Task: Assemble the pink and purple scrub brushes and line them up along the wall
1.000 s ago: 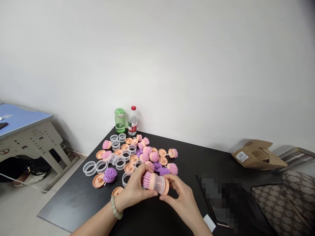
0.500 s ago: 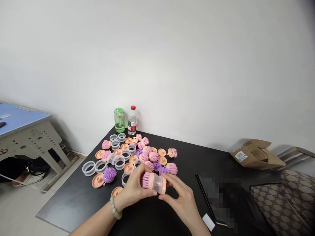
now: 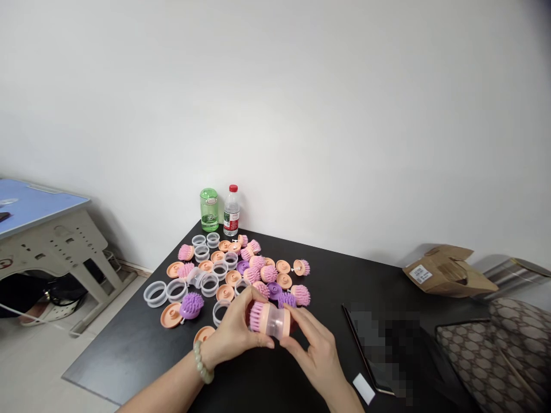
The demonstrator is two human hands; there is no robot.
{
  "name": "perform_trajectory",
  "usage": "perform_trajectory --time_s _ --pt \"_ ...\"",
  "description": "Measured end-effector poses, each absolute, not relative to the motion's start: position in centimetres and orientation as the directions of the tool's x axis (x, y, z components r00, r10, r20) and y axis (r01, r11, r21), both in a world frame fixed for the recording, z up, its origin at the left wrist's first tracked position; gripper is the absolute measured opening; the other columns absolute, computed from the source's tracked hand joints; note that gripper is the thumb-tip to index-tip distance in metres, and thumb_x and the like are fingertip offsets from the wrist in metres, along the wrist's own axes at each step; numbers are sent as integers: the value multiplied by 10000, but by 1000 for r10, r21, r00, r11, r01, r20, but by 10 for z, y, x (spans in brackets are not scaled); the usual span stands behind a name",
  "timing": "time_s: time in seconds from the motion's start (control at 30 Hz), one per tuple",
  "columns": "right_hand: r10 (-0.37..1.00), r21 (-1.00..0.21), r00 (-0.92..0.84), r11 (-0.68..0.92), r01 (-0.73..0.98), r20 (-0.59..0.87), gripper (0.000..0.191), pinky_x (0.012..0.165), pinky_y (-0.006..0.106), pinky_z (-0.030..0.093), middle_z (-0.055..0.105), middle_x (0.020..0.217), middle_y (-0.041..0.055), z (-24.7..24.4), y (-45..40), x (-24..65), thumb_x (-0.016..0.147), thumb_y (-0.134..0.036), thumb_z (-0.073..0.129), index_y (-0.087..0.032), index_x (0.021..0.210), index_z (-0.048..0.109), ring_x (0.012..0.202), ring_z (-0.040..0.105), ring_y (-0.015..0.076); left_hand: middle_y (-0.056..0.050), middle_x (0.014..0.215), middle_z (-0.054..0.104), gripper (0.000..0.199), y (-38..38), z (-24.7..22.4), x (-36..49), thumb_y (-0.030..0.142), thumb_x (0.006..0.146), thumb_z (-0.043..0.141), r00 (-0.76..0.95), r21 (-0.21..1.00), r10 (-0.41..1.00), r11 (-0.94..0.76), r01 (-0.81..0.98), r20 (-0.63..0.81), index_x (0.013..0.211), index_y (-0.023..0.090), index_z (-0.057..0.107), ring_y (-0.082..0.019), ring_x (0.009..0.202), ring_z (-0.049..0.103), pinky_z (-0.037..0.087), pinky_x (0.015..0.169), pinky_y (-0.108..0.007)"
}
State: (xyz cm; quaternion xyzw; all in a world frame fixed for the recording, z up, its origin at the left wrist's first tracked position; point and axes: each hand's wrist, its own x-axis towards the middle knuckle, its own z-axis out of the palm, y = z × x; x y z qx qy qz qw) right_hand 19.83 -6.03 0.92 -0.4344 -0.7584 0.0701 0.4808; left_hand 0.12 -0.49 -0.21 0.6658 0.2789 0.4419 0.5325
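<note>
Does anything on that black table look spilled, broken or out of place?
Nothing looks spilled or broken. The oddest sight is the loose jumble of brush heads and clear rings; the brown paper bag at right also looks crumpled.

Head view: worn on person's head | facing forward and down, toward wall [image 3: 301, 126] and black bench [image 3: 129, 350] | hands [image 3: 235, 330] [image 3: 316, 350] sitting near, at lower centre; wall filling upper frame | single view, sharing none

Pale green bead bracelet [image 3: 202, 362] on my left wrist. Beads round, glossy. Right wrist bare. No sleeves in view.
</note>
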Motion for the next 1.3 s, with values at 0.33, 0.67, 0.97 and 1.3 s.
perform_trajectory --time_s 0.33,0.67,0.97,1.3 --pt "888 -753 -74 426 501 453 530 594 260 548 690 737 33 2 -60 194 978 -638 405 -208 968 714 623 671 181 -33 977 557 616 -12 6 4 632 638 832 420 942 852 -334 -25 313 969 202 539 -212 870 516 405 772 -312" --pt "963 -926 -100 267 266 249 515 679 289 620 780 906 33 3 -58 198 824 -454 746 -243 1270 600 705 741 189 -23 957 552 594 -7 -1 2 562 635 867 383 943 867 -329 -43 319 973 198 540 -194 846 513 411 739 -283" --pt "917 -816 -91 387 429 388 504 527 219 524 715 701 10 7 -58 197 861 -689 588 -197 881 699 563 657 156 -52 1020 563 603 -8 3 2 583 640 856 434 932 831 -356 -65 347 983 195 548 -215 898 526 432 777 -311" --pt "813 -655 -151 549 519 562 493 721 265 607 718 1036 76 12 -59 203 891 -553 653 -251 1280 677 816 707 193 -8 893 594 563 -6 0 0 513 636 872 448 975 868 -213 -55 215 996 184 592 -138 715 528 446 613 -235"
